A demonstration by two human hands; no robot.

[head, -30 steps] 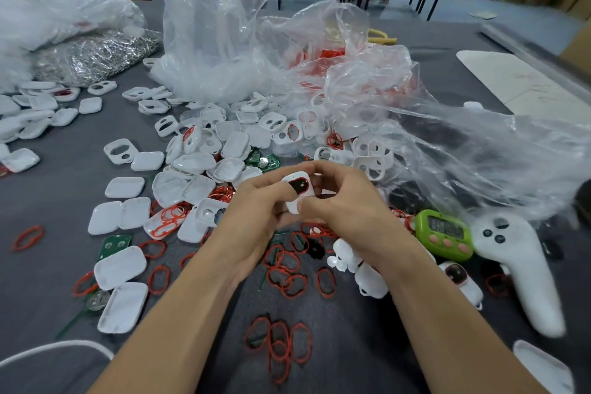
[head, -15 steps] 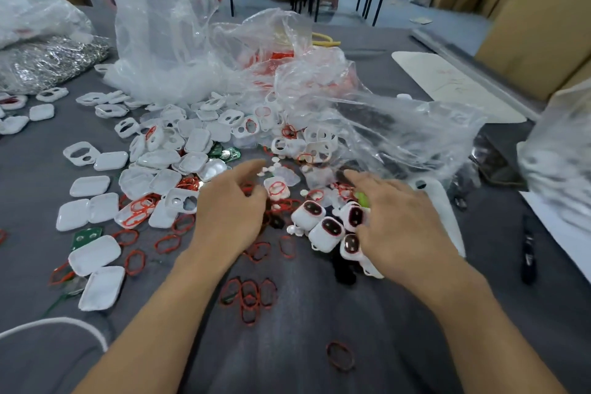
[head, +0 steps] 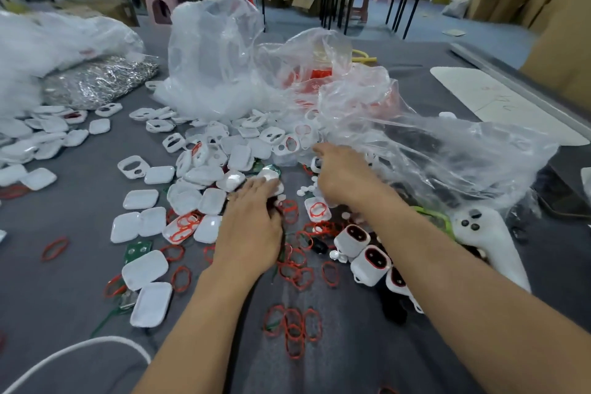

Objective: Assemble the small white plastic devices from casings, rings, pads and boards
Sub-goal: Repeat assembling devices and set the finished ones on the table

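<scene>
Plastic bag [head: 431,150], clear and crumpled, lies just beyond my right hand [head: 342,177], whose fingers dip out of sight, so I cannot tell whether they hold anything. My left hand [head: 252,229] lies flat, fingers straight, tips touching the heap of white casings [head: 204,174]. Finished devices [head: 351,240] sit under my right forearm, which half hides something green [head: 444,222]; red rings [head: 292,328] lie nearer me.

Left hand [head: 252,227]: palm down, fingers straight and flat | Right hand [head: 343,177]: palm down, further forward, index finger pointing ahead | Forearms: bare, extended, hands apart.
</scene>
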